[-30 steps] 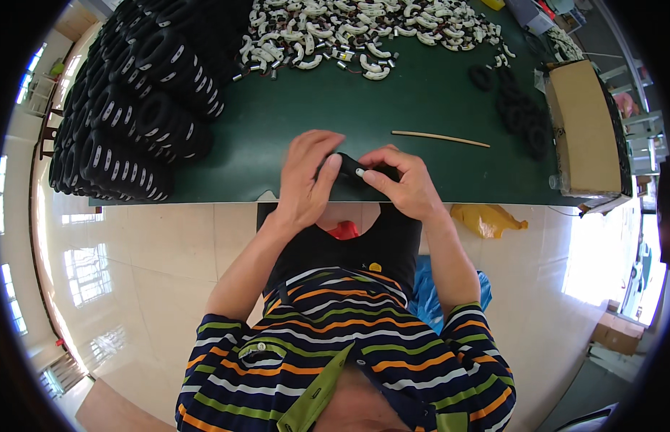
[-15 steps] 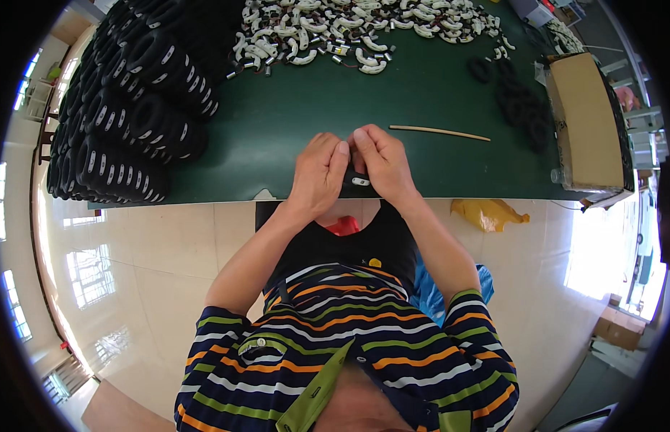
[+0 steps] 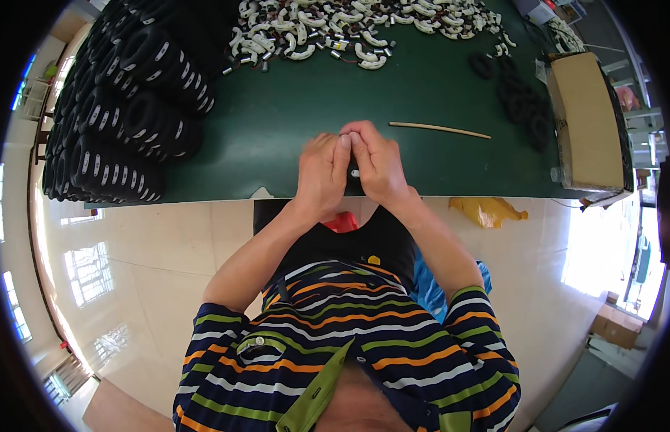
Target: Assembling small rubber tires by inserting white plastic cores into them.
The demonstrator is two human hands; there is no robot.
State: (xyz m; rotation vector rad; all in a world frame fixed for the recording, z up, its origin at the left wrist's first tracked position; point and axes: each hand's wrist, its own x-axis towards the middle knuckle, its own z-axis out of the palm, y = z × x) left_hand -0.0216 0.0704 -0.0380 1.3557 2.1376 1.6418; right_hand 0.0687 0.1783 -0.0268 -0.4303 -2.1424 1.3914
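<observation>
My left hand [image 3: 322, 171] and my right hand [image 3: 378, 165] meet above the front edge of the green table [image 3: 292, 122]. Between them they grip a black ring [image 3: 355, 174] with a small white label, mostly hidden by my palms and fingers. Both thumbs point away from me, side by side, and the fingers curl round the far side. It looks like the labelled black rings [image 3: 108, 169] stacked in columns on the left of the table. A thin wooden stick [image 3: 439, 130] lies just beyond my right hand.
Many white curved parts with small metal cylinders [image 3: 306, 36] are heaped along the far side. More black rings [image 3: 522, 108] lie loosely at the right, beside a cardboard box [image 3: 587, 122]. A yellow bag [image 3: 490, 212] and a blue bag [image 3: 429, 288] sit below the table edge.
My hands have drawn closer together, the right one turning inward over the black ring. Less of the ring and its label shows now.
</observation>
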